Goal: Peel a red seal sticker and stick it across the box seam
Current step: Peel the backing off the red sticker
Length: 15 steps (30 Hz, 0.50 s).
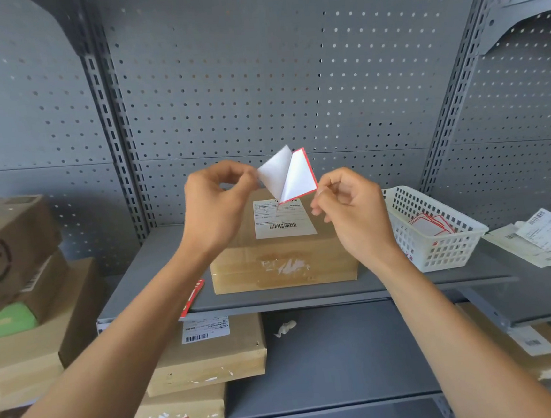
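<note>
A red-edged seal sticker (299,176) is held up in front of me, half peeled from its white backing sheet (274,172); the two still join at the lower corner. My left hand (215,204) pinches the backing sheet at its left edge. My right hand (350,209) pinches the sticker at its right corner. Below and behind them a brown cardboard box (283,261) sits on the grey shelf (308,292), with a white shipping label (283,221) on top. Both hands hover above the box without touching it.
A white plastic basket (437,248) with more red-edged stickers (430,223) stands right of the box. Loose labels (549,235) lie at far right. Stacked cardboard boxes (16,265) are at left, more boxes (210,354) on the lower shelf. A red strip (193,297) lies at the shelf's front edge.
</note>
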### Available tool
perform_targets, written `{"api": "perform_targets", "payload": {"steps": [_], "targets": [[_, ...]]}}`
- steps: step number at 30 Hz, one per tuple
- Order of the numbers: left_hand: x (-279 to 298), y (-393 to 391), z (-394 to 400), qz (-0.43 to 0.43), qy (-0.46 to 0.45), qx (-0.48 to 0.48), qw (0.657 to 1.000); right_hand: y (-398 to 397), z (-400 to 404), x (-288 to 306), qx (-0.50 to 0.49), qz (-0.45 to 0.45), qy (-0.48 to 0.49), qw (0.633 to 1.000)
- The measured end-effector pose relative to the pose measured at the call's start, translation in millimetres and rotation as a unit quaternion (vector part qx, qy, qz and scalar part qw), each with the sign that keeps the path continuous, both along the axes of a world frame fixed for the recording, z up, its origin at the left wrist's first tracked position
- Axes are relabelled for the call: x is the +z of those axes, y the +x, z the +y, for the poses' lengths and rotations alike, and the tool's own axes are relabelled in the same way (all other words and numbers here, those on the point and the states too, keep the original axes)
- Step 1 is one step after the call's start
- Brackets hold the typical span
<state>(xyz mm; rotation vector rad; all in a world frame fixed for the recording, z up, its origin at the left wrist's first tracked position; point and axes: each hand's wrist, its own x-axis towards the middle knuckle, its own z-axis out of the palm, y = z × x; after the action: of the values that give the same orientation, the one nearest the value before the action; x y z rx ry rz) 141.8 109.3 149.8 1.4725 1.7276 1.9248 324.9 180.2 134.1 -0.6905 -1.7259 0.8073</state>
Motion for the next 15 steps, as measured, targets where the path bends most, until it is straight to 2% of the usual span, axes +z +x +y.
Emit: {"api": "perform_targets", "payload": {"steps": [5, 15], "targets": [[0, -14, 0, -0.049, 0.017, 0.022, 0.998, 6, 9, 3, -0.014, 0.023, -0.031, 0.999], [0, -35, 1, -0.090, 0.049, 0.079, 0.992, 13, 21, 6, -0.049, 0.053, -0.064, 0.995]]}}
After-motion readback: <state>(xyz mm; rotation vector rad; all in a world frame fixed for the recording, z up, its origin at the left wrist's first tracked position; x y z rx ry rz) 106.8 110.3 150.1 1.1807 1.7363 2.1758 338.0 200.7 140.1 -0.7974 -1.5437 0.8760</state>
